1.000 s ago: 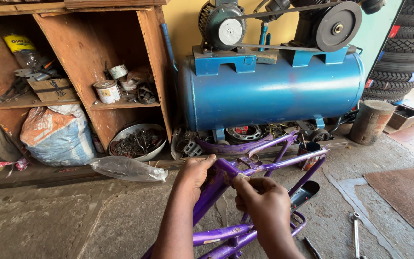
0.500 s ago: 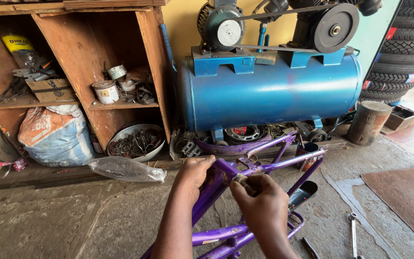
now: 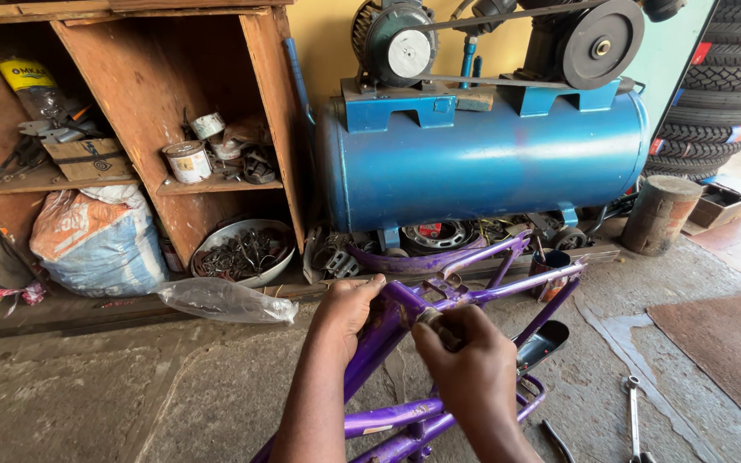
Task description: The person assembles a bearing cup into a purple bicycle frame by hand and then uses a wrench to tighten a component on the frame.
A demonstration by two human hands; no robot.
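A person's left hand [image 3: 349,310] grips a purple bicycle frame [image 3: 465,296] at its upper tube, while the right hand [image 3: 465,364] closes its fingers [image 3: 430,330] on a small fitting beside it. At 12 o'clock stands a blue air compressor [image 3: 482,159]; at 10 o'clock, a wooden shelf [image 3: 143,129]; at 4 o'clock, a wrench [image 3: 634,411] on the concrete floor [image 3: 130,394].

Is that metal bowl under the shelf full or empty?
Partly full: the metal bowl holds a heap of dark metal parts, and its pale inner rim shows above the heap.

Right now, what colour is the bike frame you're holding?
Purple. The bike frame shows best in the head view, with patches of worn paint near the left hand.
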